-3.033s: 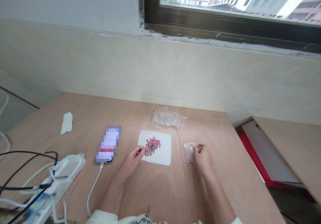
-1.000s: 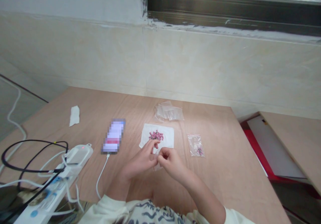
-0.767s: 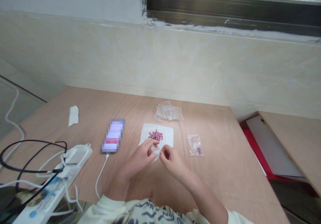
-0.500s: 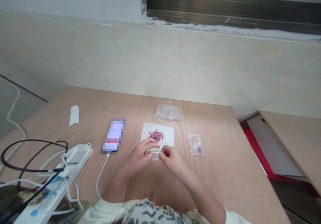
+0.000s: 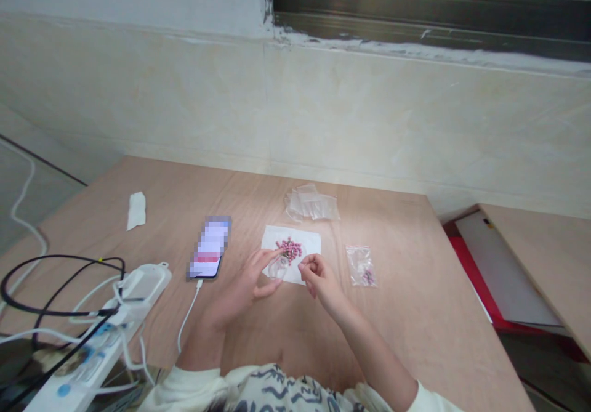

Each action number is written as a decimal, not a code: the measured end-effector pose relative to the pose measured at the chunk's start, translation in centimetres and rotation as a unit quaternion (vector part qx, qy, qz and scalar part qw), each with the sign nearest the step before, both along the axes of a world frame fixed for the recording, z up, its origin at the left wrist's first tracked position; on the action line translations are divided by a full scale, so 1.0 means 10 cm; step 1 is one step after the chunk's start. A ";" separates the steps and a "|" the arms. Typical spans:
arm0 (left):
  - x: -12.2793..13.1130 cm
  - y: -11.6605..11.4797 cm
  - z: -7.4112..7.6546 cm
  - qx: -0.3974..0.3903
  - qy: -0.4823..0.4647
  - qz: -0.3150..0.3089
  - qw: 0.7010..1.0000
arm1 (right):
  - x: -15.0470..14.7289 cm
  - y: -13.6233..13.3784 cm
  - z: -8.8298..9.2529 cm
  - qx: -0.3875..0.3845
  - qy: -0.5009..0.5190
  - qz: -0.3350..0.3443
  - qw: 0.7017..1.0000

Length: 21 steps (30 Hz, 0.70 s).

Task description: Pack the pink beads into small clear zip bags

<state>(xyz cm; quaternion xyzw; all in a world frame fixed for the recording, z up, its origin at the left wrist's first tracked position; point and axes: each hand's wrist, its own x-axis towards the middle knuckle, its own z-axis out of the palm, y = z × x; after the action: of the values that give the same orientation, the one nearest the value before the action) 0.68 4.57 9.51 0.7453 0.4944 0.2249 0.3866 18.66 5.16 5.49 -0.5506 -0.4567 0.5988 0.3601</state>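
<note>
Several small pink beads (image 5: 290, 249) lie heaped on a white paper sheet (image 5: 312, 240) on the table. At the sheet's left edge, my left hand (image 5: 252, 279) has its thumb and fingers spread, with a clear plastic bag (image 5: 277, 268) between them. The bag lies over the sheet's lower left part. My right hand (image 5: 319, 278) is at the sheet's right edge with thumb and forefinger pinched; what they hold, if anything, is too small to name. To its right lies a clear zip bag (image 5: 361, 265) with a few pink pieces in its lower corner.
Clear bags (image 5: 311, 204) lie stacked behind the sheet. A phone (image 5: 210, 247) with a white cable is on the left, near a white paper scrap (image 5: 136, 210). A power strip (image 5: 99, 344) with tangled cords fills the lower left. A red drawer (image 5: 466, 273) is at right.
My left thumb and fingers have opened wider, and the hand has shifted left. My right hand has moved slightly right and up. The clear bag now shows over the sheet.
</note>
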 end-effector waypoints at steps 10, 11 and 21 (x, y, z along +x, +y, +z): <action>-0.11 0.08 -0.20 0.030 0.065 0.087 0.994 | -0.13 0.18 -0.44 0.076 -0.343 -0.032 0.936; -0.10 0.08 -0.20 0.030 0.064 0.086 0.994 | -0.13 0.19 -0.44 0.077 -0.352 -0.030 0.932; 0.02 0.12 -0.22 0.023 0.063 0.085 0.994 | -0.11 0.20 -0.32 0.102 -0.244 -0.053 0.963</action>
<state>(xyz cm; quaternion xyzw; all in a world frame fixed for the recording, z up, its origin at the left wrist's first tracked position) 0.84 5.75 7.35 0.7221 0.5739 0.2210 0.3169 17.55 7.13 2.26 -0.6638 -0.5594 0.3764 0.3237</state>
